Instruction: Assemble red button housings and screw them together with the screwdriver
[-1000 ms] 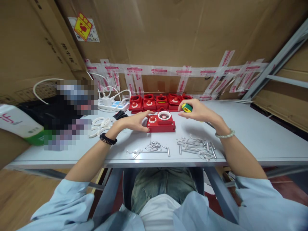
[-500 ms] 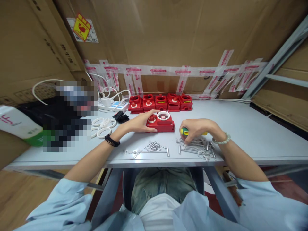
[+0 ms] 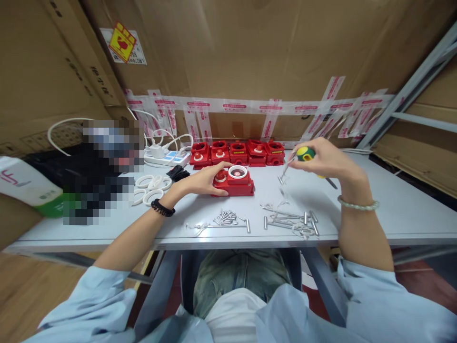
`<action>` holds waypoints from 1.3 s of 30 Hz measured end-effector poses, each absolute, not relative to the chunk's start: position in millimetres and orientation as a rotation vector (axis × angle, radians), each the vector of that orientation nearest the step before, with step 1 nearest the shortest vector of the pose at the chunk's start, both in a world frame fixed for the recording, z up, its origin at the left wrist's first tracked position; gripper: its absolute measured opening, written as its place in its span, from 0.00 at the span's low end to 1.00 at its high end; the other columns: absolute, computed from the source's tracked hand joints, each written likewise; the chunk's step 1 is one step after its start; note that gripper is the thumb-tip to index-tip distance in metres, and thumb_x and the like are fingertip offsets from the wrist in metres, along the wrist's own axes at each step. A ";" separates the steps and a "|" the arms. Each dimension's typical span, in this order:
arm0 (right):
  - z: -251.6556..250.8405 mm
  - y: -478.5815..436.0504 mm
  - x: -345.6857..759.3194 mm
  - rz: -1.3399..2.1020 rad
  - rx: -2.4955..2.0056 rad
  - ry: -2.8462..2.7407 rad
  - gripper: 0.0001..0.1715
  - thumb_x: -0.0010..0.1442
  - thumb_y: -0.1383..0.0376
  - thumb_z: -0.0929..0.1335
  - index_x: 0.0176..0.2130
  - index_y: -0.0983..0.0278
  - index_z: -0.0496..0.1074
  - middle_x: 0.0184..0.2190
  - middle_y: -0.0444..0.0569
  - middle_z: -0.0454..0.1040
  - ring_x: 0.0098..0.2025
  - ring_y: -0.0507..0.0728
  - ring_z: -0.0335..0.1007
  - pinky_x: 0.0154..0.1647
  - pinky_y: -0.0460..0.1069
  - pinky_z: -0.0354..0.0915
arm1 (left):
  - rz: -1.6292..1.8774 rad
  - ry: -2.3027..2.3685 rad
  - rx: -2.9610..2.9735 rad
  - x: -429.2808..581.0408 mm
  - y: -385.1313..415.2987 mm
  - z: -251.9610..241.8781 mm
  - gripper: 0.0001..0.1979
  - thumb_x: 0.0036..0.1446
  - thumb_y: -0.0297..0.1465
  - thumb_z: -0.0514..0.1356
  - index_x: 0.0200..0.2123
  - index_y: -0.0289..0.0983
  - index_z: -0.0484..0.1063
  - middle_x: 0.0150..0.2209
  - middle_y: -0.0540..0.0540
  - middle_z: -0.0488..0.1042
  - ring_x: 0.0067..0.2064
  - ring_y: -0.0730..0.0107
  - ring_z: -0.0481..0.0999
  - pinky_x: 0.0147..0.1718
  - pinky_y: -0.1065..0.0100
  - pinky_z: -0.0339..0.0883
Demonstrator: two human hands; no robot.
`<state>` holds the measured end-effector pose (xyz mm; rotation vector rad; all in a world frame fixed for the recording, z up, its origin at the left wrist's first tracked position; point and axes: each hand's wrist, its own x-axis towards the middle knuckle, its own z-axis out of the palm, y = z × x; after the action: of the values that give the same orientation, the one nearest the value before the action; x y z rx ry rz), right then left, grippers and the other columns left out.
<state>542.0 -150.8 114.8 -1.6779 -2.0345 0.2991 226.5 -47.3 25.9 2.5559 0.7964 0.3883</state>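
My left hand [image 3: 207, 182] grips the left end of a red box [image 3: 237, 189], which has a white ring [image 3: 237, 172] around a round window and a red knob [image 3: 220, 176]. Off to the right, my right hand [image 3: 327, 158] is raised above the table, closed around a screwdriver [image 3: 305, 153] with a yellow-and-green handle. Its fingertips also pinch a thin T-shaped metal rod [image 3: 286, 166] with a white cord, which hangs down blurred. Below lies a pile of similar T-shaped rods [image 3: 291, 221]. Loose screws [image 3: 227, 217] and a single rod [image 3: 228, 226] lie in front of the box.
Several red boxes [image 3: 238, 153] stand in a row at the back against cardboard [image 3: 250, 57]. White rings [image 3: 154, 196], black plastic [image 3: 178, 173] and a power strip [image 3: 167, 157] with cables are on the left. A metal shelf post [image 3: 410, 85] rises at the right.
My right hand has lifted away from the rod pile, up and to the right, carrying a T-shaped rod along with the screwdriver. My left hand and the red box have shifted slightly left.
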 end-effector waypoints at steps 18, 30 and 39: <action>100.1 -146.2 509.7 0.476 -0.895 -1.529 0.06 0.54 0.61 0.74 0.30 0.60 0.74 0.29 0.46 0.76 0.25 0.51 0.71 0.16 0.46 0.60 | 0.585 0.666 2.925 301.6 -86.4 48.9 0.14 0.64 0.39 0.59 0.47 0.38 0.76 0.48 0.43 0.77 0.51 0.55 0.69 0.48 0.55 0.59; 105.2 -135.6 542.2 0.327 -1.352 -1.723 0.04 0.51 0.66 0.73 0.26 0.63 0.75 0.19 0.46 0.72 0.20 0.50 0.63 0.15 0.46 0.56 | 0.853 0.596 2.509 266.9 -74.9 57.1 0.12 0.64 0.37 0.58 0.34 0.36 0.75 0.34 0.46 0.80 0.37 0.70 0.75 0.38 0.67 0.66; 99.9 -118.6 564.9 0.969 -1.154 -1.406 0.12 0.47 0.61 0.75 0.29 0.63 0.71 0.27 0.47 0.74 0.28 0.51 0.68 0.16 0.45 0.51 | 0.916 0.762 2.435 260.1 -66.0 49.9 0.12 0.61 0.38 0.58 0.33 0.36 0.75 0.30 0.46 0.77 0.31 0.72 0.73 0.29 0.71 0.63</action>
<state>564.9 -118.6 99.9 -1.1543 -1.4062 0.9690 260.1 -66.0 49.9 2.4348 0.7615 0.9158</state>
